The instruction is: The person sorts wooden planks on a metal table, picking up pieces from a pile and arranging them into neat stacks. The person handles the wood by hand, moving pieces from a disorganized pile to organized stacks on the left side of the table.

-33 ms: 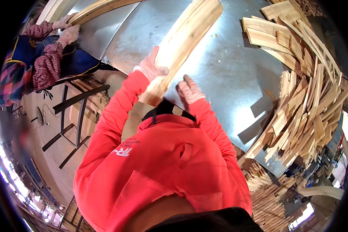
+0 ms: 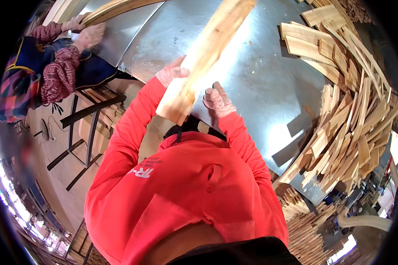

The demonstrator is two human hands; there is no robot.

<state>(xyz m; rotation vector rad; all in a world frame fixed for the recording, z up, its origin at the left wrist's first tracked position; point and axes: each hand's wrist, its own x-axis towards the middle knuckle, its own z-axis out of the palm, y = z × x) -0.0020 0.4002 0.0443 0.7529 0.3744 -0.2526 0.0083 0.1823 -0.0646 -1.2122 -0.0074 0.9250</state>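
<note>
A long pale wooden board (image 2: 208,57) slants over the metal table, its near end hanging past the table's front edge by my body. My left hand (image 2: 172,73), in a thin whitish glove, grips the board's left side near that end, the thumb lying on its upper face. To the right of the board, my right hand (image 2: 219,101), gloved too, rests just over the metal with its fingers loosely bent and apart. It holds nothing that I can see and does not touch the board.
The metal table (image 2: 261,84) bears a large heap of wood strips (image 2: 349,128) on the right and flatter boards (image 2: 309,37) at the far right. A co-worker's gloved hand (image 2: 90,36) is by a long wooden piece (image 2: 119,9) at the far left. Below stands a dark metal frame (image 2: 90,132).
The board has turned slightly in my left hand and its near end looks squarer to me. My right hand has lifted a little. The co-worker's nearer hand has moved right.
</note>
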